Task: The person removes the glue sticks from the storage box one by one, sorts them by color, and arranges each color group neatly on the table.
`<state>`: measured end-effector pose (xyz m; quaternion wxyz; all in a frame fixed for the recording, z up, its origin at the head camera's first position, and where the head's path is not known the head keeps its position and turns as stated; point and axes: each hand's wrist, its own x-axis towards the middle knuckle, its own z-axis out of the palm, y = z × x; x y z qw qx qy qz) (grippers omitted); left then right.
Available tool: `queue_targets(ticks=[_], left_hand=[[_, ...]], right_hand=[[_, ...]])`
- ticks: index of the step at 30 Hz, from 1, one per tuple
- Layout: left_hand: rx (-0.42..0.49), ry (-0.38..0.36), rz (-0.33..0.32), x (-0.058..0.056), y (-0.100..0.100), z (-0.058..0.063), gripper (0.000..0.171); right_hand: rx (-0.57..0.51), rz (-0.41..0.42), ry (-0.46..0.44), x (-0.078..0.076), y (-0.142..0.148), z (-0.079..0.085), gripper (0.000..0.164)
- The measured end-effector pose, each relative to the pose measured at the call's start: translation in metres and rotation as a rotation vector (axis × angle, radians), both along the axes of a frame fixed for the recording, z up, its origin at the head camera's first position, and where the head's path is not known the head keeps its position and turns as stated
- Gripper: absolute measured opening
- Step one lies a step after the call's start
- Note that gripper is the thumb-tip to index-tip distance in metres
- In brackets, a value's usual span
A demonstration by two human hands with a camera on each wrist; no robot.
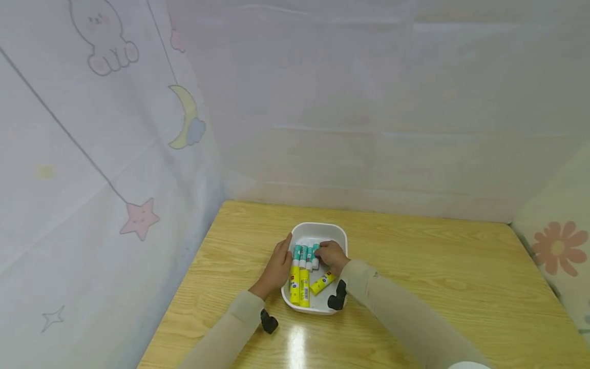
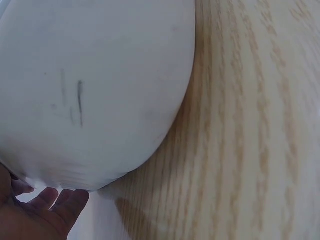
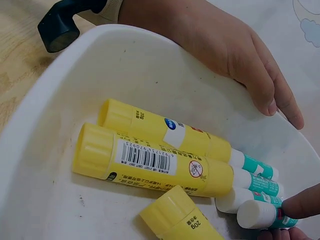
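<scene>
A white plastic basin (image 1: 318, 224) holds several glue sticks. My left hand (image 1: 276, 266) grips its left wall, the thumb over the rim and the fingers along the outside; the left wrist view shows those fingertips against the outer wall. Inside, my right hand (image 1: 333, 255) pinches the rightmost small green-and-white glue stick (image 3: 257, 215), fingertips at its green end. Similar small sticks (image 1: 303, 256) lie side by side to its left. Two large yellow glue sticks (image 3: 160, 162) lie parallel nearer me, and a third yellow glue stick (image 1: 324, 282) lies slanted beneath my right wrist.
The basin stands on a wood-grain table (image 1: 428, 261). Pale printed cloth (image 1: 359, 102) hangs behind the table and along its left side. A black wrist mount (image 1: 338, 296) on the right arm overlaps the basin's near right corner in the head view.
</scene>
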<state>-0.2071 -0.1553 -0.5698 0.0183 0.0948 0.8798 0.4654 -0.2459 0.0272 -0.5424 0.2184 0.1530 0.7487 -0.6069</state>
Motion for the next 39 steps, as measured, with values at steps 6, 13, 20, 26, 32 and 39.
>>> queue_targets(ticks=[6, 13, 20, 26, 32, 39], left_hand=[[0.006, -0.009, 0.002, 0.001, 0.000, 0.001, 0.054], [0.006, -0.015, 0.012, 0.002, 0.001, 0.001, 0.054], [0.004, -0.005, 0.009, 0.003, 0.001, 0.004, 0.054], [-0.001, -0.003, 0.009, 0.003, 0.003, 0.006, 0.054], [-0.004, -0.013, 0.015, 0.004, 0.003, 0.006, 0.054], [0.009, -0.012, 0.007, 0.003, 0.002, 0.008, 0.054]], right_hand=[[-0.008, -0.002, -0.017, -0.002, 0.001, -0.004, 0.050], [-0.046, 0.000, -0.010, -0.003, 0.002, -0.006, 0.047], [-0.092, 0.004, -0.018, -0.004, 0.005, -0.005, 0.045], [-0.122, -0.015, -0.043, -0.005, 0.007, -0.005, 0.045], [-0.217, -0.043, -0.067, -0.005, 0.008, 0.003, 0.043], [-0.399, -0.041, -0.075, -0.007, 0.014, 0.030, 0.038]])
